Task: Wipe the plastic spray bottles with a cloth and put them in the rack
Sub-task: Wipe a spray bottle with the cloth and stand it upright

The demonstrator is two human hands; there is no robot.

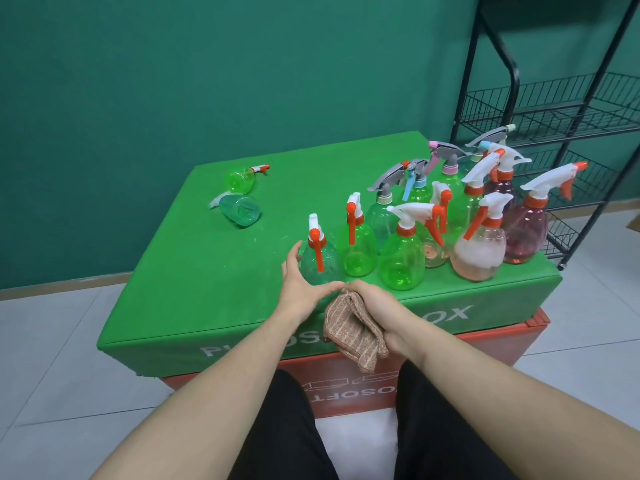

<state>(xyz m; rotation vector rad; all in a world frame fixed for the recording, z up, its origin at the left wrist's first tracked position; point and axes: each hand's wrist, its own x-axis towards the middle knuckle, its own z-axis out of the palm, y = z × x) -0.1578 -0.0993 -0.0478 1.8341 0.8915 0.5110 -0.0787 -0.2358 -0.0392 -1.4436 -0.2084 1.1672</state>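
Several plastic spray bottles stand in a cluster on the right half of the green box top (214, 278). The nearest one, a clear green bottle (319, 261) with a white and orange trigger, stands at the front left of the cluster. My left hand (300, 289) is spread open right beside it, thumb and fingers around its lower left side, contact unclear. My right hand (372, 308) grips a folded brown striped cloth (353, 332) at the box's front edge. Two green bottles (242, 209) lie on their sides at the far left.
A black wire rack (540, 109) with basket shelves stands at the back right, beyond the bottles. The green box sits on a red box (485, 344) on a pale tiled floor. My legs in black trousers are below.
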